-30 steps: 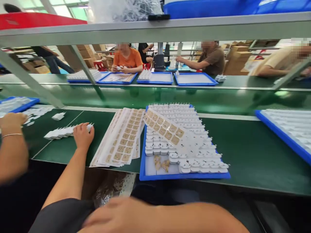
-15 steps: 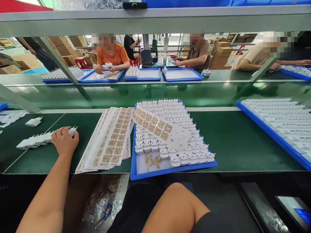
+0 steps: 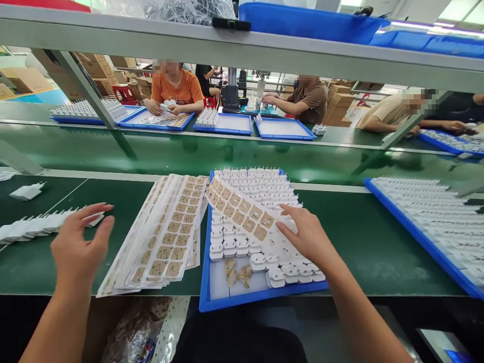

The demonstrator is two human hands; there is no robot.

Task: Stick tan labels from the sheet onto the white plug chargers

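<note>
White plugs point(image 3: 34, 228) leaned in a row at the far left of the green table point(image 3: 124, 189), with one loose plug point(image 3: 26, 192) behind them. From far off, I saw the left hand point(image 3: 77, 247) by the right end of that row, its fingers and thumb spread wide. I saw nothing in it, but could not tell if it touched the last plug. Next came a pile of sticker sheets point(image 3: 162, 247), spread like a fan, maybe so each was easy to grab. Then came the blue tray point(image 3: 264, 297). Its tray plugs point(image 3: 229, 248) sat in neat lines, perhaps so more would fit. One loose sheet point(image 3: 240, 214) lay slanted on top, maybe to keep it close. Crumpled tan bits point(image 3: 244, 276) lay near the front. The right hand point(image 3: 310, 232) was over the loose sheet's white end, thumb and finger apart; I could not tell if they touched it. Another tray point(image 3: 416, 229) with white pieces point(image 3: 423, 212) was at the far right. Tiny marks showed on the tan squares point(image 3: 172, 227), too small to read, and I found no brand name.
</note>
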